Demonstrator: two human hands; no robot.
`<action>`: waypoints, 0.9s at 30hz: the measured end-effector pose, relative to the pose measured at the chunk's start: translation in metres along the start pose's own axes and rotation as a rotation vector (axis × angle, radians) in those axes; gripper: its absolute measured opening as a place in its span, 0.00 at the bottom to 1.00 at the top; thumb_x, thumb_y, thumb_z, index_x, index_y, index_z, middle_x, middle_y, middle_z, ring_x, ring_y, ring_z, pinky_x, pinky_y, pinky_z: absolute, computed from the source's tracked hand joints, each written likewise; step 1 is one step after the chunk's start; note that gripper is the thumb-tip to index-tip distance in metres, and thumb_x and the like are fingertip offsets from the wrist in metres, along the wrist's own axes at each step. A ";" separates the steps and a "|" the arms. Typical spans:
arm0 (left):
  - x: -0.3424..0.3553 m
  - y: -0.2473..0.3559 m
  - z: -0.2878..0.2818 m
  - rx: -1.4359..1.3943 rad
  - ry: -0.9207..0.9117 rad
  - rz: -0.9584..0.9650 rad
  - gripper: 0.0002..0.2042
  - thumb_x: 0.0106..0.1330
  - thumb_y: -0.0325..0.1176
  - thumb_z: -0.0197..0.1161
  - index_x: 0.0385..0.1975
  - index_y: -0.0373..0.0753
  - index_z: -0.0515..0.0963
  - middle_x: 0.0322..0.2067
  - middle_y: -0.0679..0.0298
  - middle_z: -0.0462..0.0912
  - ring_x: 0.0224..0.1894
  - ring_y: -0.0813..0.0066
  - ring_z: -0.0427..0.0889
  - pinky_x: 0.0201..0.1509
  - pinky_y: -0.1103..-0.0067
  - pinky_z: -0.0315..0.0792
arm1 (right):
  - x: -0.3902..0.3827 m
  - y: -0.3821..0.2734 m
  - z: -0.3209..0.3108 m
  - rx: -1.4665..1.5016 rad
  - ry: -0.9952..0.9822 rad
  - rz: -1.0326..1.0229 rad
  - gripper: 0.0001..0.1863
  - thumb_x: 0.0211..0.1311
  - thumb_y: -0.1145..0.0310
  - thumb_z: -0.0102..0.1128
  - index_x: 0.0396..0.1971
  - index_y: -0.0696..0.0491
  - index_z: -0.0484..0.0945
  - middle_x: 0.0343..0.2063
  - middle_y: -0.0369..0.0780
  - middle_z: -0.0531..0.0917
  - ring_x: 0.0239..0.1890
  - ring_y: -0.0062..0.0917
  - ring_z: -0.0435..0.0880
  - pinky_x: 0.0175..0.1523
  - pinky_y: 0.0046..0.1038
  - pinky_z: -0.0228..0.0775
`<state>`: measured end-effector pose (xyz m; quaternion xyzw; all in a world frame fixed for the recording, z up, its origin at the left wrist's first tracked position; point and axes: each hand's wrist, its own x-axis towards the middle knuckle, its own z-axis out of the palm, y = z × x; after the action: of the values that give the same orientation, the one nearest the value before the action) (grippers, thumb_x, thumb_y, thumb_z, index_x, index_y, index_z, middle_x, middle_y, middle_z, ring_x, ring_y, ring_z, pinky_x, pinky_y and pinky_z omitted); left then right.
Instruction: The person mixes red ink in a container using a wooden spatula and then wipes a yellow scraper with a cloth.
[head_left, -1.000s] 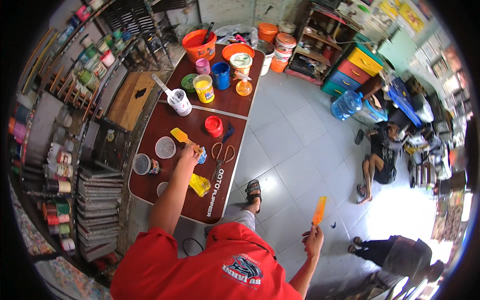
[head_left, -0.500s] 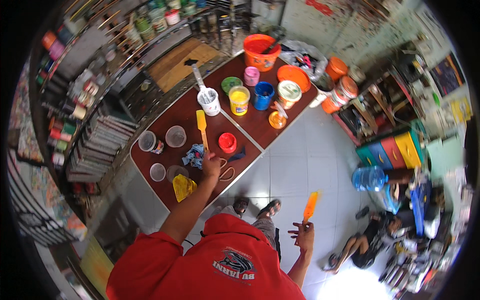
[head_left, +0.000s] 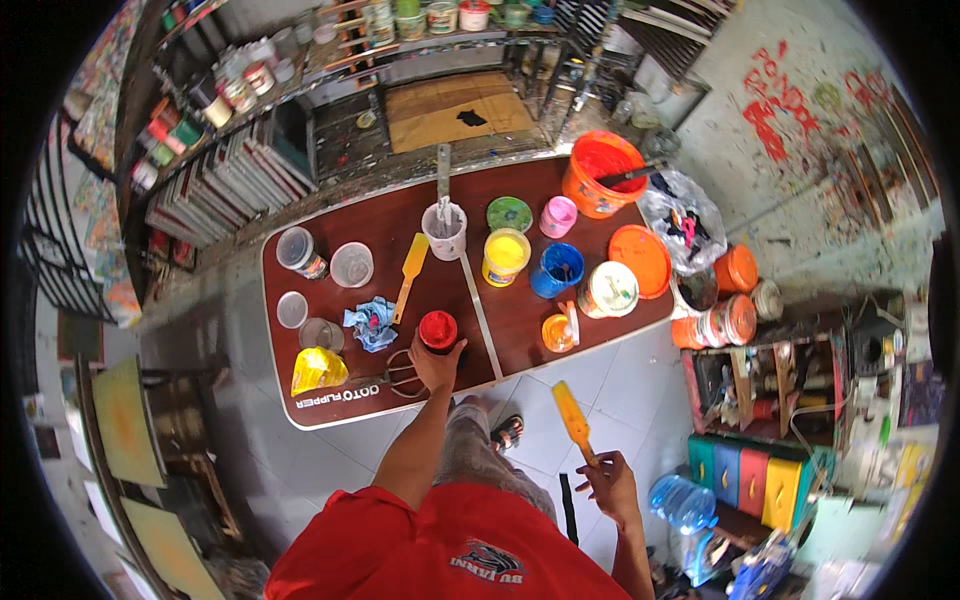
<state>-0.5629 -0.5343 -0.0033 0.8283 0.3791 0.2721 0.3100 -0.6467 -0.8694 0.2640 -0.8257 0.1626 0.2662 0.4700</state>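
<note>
My left hand (head_left: 436,362) is closed round a red paint tub (head_left: 438,328) on the dark red folding table (head_left: 370,200). Just left of it lie scissors (head_left: 404,372), a crumpled blue cloth (head_left: 372,322), a yellow bag (head_left: 318,370) and a yellow spatula (head_left: 413,262). Farther back stand a white cup with a stick (head_left: 444,238), yellow (head_left: 507,260) and blue (head_left: 556,275) paint tubs, and an orange spray bottle (head_left: 557,333). My right hand (head_left: 610,480), off the table, grips an orange-yellow spatula (head_left: 572,420) by its handle, blade upward.
Shelves of paint pots (head_left: 245,90) and stacked frames (head_left: 220,185) line the back left. Orange buckets (head_left: 730,265), a cabinet (head_left: 765,385), coloured drawers (head_left: 750,475) and a water jug (head_left: 680,505) stand at the right. Easel-like boards (head_left: 135,420) are at the left.
My left hand has left the yellow spatula on the table and moved onto the red tub. The view has turned toward the table; the right hand still holds its spatula.
</note>
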 end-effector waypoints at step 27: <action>0.085 0.183 -0.159 -0.910 -0.424 -0.047 0.46 0.31 0.34 0.86 0.54 0.38 0.65 0.52 0.61 0.74 0.55 0.69 0.76 0.62 0.71 0.69 | 0.092 -0.362 -0.058 1.117 -0.089 -0.989 0.18 0.68 0.55 0.58 0.49 0.51 0.72 0.39 0.36 0.78 0.31 0.22 0.77 0.35 0.20 0.73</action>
<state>-0.5402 -0.5133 0.2517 0.6375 0.1694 0.2283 0.7161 -0.3678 -0.7377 0.4833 -0.4293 -0.1360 -0.0651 0.8905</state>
